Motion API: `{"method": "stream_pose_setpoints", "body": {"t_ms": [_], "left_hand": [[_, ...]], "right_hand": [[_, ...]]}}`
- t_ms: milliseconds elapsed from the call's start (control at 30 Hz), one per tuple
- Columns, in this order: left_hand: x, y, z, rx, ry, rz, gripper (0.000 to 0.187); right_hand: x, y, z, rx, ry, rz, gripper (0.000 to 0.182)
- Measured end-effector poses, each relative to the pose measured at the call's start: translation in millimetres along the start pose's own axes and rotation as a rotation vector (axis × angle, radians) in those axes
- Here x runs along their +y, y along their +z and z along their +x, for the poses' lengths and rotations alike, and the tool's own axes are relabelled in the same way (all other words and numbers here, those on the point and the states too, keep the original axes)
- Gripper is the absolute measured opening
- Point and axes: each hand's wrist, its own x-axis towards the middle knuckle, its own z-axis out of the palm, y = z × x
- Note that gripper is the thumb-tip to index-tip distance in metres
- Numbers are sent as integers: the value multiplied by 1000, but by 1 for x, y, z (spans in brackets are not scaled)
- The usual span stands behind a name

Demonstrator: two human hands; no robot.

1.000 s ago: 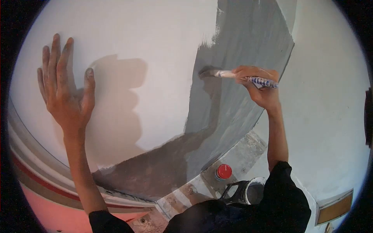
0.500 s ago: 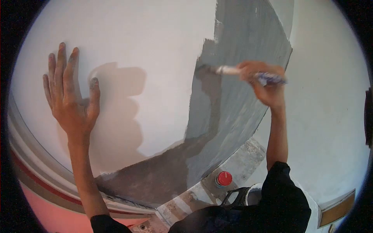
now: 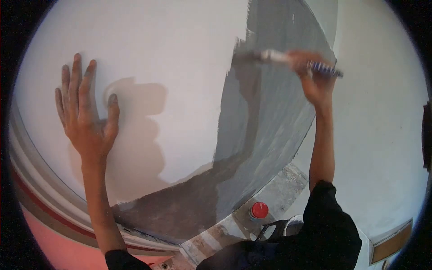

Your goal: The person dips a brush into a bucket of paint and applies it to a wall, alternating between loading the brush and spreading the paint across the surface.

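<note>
Head view, left to right: the left hand (image 3: 87,119) lies flat on the white wall (image 3: 171,49), fingers spread and holding nothing, its shadow beside it. Further right, fresh grey paint (image 3: 270,117) covers a broad strip of the wall down to the base. The right hand (image 3: 315,74) is closed around the handle of a paintbrush (image 3: 288,58), raised high, bristles touching the painted edge. That brush looks light and stiff, with soft bristles; the patterned handle end seems the best place to grip. Below stand a red-capped can (image 3: 259,210) and a paint bucket (image 3: 290,222).
</note>
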Motion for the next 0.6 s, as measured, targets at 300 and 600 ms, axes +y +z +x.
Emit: {"method": "stream_pose_setpoints", "body": {"t_ms": [300, 600], "left_hand": [[1, -1, 1, 0, -4, 17, 57], [3, 0, 1, 6, -61, 6, 64]], "right_hand": [[30, 21, 31, -1, 26, 80, 18], [7, 6, -20, -200, 118, 247, 18]]}}
